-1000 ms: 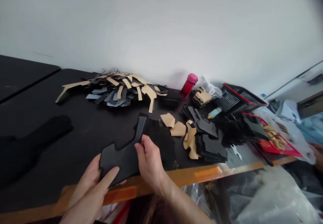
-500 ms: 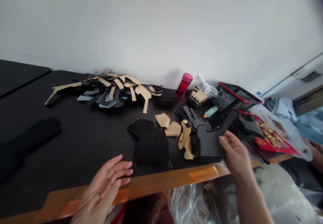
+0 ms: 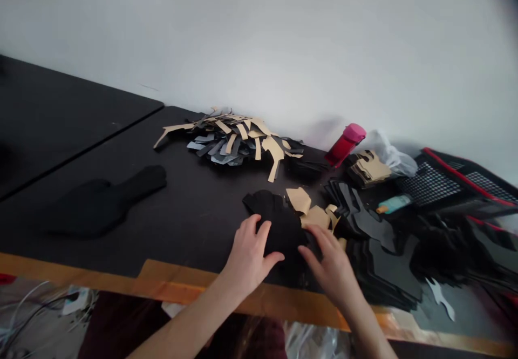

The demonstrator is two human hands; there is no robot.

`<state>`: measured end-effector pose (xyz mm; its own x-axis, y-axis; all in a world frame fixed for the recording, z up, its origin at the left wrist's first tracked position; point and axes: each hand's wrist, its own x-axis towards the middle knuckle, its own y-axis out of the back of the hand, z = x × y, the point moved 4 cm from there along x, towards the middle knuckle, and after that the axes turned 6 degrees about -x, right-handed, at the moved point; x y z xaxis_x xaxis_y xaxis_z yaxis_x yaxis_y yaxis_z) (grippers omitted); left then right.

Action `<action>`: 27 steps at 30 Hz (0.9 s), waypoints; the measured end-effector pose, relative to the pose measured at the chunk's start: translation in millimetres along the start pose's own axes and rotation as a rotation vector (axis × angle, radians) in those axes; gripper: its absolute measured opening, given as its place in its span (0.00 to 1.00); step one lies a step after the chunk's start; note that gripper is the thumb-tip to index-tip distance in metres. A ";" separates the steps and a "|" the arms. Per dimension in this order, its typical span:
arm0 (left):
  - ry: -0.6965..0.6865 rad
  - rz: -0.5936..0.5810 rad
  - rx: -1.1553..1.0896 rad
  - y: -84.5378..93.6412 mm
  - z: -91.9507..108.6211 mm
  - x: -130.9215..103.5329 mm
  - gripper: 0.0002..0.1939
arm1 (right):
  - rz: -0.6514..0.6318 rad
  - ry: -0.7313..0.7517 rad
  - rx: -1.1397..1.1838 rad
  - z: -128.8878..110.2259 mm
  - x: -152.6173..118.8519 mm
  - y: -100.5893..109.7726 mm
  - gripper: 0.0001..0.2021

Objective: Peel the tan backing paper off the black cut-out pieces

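Both hands touch a black fabric piece point(image 3: 279, 218) lying near the table's front edge. My left hand point(image 3: 251, 248) rests on its left side, fingers apart. On its right side is my right hand point(image 3: 327, 259), with thumb and fingers spread at the fabric's edge. Tan scraps point(image 3: 315, 217) lie just beyond my right hand. To the right, dark grey cut pieces point(image 3: 392, 264) are stacked. Another black shape point(image 3: 109, 200) lies flat on the left of the table.
A heap of tan and grey strips point(image 3: 238, 140) is by the wall. Behind on the right are a pink-capped red bottle point(image 3: 347, 144), a tan stack point(image 3: 370, 167), a light blue tube point(image 3: 394, 204) and a black mesh basket point(image 3: 437, 181). Orange tape point(image 3: 182, 283) lines the front edge.
The view has turned left. My right hand has left the dark grey piece on the right and moved to the black fabric. My left hand has come onto the fabric from the table's edge.
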<state>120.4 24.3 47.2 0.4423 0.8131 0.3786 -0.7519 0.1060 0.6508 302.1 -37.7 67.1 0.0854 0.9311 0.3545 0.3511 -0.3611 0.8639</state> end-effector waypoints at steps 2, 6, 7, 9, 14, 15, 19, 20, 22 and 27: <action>-0.017 0.018 0.025 -4.1 0.8 0.7 0.22 | -0.043 -0.017 0.019 -3.9 3.9 -18.8 0.17; -0.046 0.104 0.001 -0.6 -0.6 -3.9 0.19 | 0.045 -0.002 -0.012 -3.6 1.6 -22.0 0.15; -0.042 0.125 -0.021 2.0 -0.8 -4.1 0.20 | 0.065 0.014 -0.015 -4.8 1.3 -19.7 0.15; -0.018 0.168 -0.092 9.5 -1.2 -3.2 0.20 | 0.093 0.037 -0.010 -9.5 2.9 -15.4 0.15; 0.049 0.246 -0.195 45.3 -4.1 -4.2 0.17 | 0.195 0.158 0.031 -41.3 17.7 -13.0 0.14; 0.046 0.262 -0.168 55.0 -5.7 -7.1 0.16 | 0.213 0.187 0.050 -51.3 21.2 -14.9 0.14; -0.011 0.329 0.038 92.3 -24.1 -31.4 0.13 | 0.188 0.222 0.155 -94.7 29.0 -35.7 0.15; -0.023 0.337 0.088 99.0 -33.2 -39.8 0.13 | 0.157 0.225 0.175 -105.0 28.3 -43.7 0.16; -0.038 0.324 0.155 106.6 -56.2 -57.2 0.11 | 0.073 0.248 0.171 -123.1 24.2 -59.9 0.17; -0.057 0.136 0.209 97.7 -108.9 -87.2 0.08 | -0.149 0.304 0.125 -134.2 37.9 -70.0 0.12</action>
<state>-44.9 26.0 6.0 0.3753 0.7778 0.5041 -0.6913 -0.1274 0.7112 155.7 16.0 68.0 -0.2495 0.9088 0.3343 0.4517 -0.1961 0.8703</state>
